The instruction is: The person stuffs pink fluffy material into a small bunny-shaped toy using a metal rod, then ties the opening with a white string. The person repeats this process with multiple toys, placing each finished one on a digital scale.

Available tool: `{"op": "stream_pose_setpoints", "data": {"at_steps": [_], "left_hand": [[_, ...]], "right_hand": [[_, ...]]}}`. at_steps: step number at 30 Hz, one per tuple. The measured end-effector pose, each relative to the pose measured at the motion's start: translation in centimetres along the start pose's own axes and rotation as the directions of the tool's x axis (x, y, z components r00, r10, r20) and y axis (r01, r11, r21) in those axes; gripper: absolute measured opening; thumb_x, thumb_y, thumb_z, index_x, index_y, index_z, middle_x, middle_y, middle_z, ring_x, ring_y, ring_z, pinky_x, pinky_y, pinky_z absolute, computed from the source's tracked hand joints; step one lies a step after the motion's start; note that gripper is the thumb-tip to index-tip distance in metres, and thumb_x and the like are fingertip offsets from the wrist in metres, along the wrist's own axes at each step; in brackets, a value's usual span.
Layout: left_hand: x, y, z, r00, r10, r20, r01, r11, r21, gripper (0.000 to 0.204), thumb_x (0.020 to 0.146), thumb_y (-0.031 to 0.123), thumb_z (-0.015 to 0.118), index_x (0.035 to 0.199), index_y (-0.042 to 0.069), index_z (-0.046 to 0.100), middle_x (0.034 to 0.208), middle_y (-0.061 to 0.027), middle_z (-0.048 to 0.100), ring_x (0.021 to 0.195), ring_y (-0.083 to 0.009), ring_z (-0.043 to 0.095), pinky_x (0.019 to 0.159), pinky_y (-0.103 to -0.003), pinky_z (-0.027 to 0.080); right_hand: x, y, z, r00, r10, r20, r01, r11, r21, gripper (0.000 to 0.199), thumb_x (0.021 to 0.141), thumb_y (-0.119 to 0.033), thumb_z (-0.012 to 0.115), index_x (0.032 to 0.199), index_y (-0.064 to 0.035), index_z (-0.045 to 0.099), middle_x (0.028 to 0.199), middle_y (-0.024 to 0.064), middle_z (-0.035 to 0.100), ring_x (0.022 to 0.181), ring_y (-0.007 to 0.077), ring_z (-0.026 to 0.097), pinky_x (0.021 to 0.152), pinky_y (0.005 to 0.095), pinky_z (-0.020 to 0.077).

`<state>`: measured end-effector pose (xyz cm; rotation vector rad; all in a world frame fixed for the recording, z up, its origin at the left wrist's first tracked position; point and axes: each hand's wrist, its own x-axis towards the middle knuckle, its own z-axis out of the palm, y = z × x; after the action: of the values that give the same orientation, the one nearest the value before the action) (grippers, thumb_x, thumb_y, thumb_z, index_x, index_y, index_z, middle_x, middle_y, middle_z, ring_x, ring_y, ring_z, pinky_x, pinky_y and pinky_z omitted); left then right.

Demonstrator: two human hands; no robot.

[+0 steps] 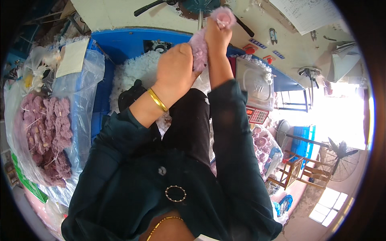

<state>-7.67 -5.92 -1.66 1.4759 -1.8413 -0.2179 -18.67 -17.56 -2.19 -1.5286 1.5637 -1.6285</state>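
A pink fluffy plush piece (198, 50) is in both my hands, in front of a green-based machine (197, 5) on the pale panel. The machine's thin metal tube (200, 20) runs down to the plush; whether it enters the fabric is hidden. My left hand (175, 66), with a gold bangle at the wrist, is closed on the plush's lower part. Higher up, my right hand (218, 38) grips the same plush, and a round pink end sticks out above its fingers. My fingertips are mostly hidden.
White fluffy stuffing (136, 70) fills the blue bin (116, 44) below my hands. At left, a clear plastic bag (86, 86) holds mauve plush pieces (48, 132). A scale (257, 115), more pink pieces (261, 146), a wooden stool (291, 170) and a fan (339, 160) stand right.
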Motion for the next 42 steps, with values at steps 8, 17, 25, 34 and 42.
{"op": "stream_pose_setpoints", "data": {"at_steps": [8,17,25,34,42], "left_hand": [[-2.9,-0.6,-0.5,0.981,0.04,-0.192,-0.076,0.98,-0.182,0.037,0.066,0.017,0.076,0.09,0.002,0.052,0.083,-0.0156,0.054,0.08,-0.0366,0.053,0.069,-0.043,0.043],[-3.6,-2.8,-1.8,0.984,-0.121,0.129,0.175,0.561,-0.809,0.028,0.086,0.018,0.063,0.106,-0.001,0.056,0.098,-0.0093,0.062,0.087,-0.0199,0.06,0.075,-0.032,0.048],[-5.8,-4.7,0.8,0.939,-0.166,0.301,0.343,0.412,-0.844,0.04,0.099,0.034,0.045,0.114,-0.002,0.057,0.097,-0.004,0.063,0.087,-0.0084,0.057,0.076,-0.023,0.049],[-4.2,-3.5,-0.7,0.643,-0.046,0.764,0.688,-0.404,-0.603,0.036,0.091,0.024,0.053,0.121,0.004,0.053,0.11,-0.0101,0.063,0.099,-0.0221,0.063,0.088,-0.036,0.05],[-1.6,-1.4,-0.5,0.84,-0.309,0.446,0.484,0.055,-0.873,0.033,0.092,0.032,0.057,0.111,0.005,0.054,0.097,-0.0041,0.061,0.088,-0.0154,0.06,0.08,-0.031,0.05]], "right_hand": [[-4.6,-2.6,-2.1,0.998,-0.056,-0.001,0.055,0.993,-0.1,0.031,0.075,-0.03,0.062,0.077,0.0013,0.064,0.072,0.0241,0.062,0.075,0.0411,0.062,0.066,0.0418,0.0494],[-6.2,-1.8,-9.1,0.75,0.076,0.658,-0.471,0.759,0.45,0.052,0.09,-0.046,0.057,0.111,0.001,0.057,0.09,0.0075,0.065,0.075,0.0125,0.061,0.063,0.0235,0.0465],[-10.5,-0.5,-8.9,0.405,0.063,0.912,-0.849,0.397,0.35,0.028,0.088,-0.024,0.065,0.105,-0.0016,0.061,0.072,-0.0026,0.056,0.052,0.0035,0.043,0.046,0.018,0.032],[-10.3,-5.9,-10.5,0.443,-0.172,0.88,0.46,0.886,-0.059,0.032,0.078,-0.031,0.069,0.069,-0.0044,0.052,0.065,0.0171,0.054,0.061,0.0365,0.054,0.054,0.0422,0.0419],[-2.5,-2.1,-3.2,0.836,-0.357,0.416,0.502,0.804,-0.319,0.025,0.07,-0.028,0.064,0.061,-0.0056,0.055,0.065,0.0173,0.057,0.062,0.0389,0.055,0.051,0.0445,0.0422]]}}
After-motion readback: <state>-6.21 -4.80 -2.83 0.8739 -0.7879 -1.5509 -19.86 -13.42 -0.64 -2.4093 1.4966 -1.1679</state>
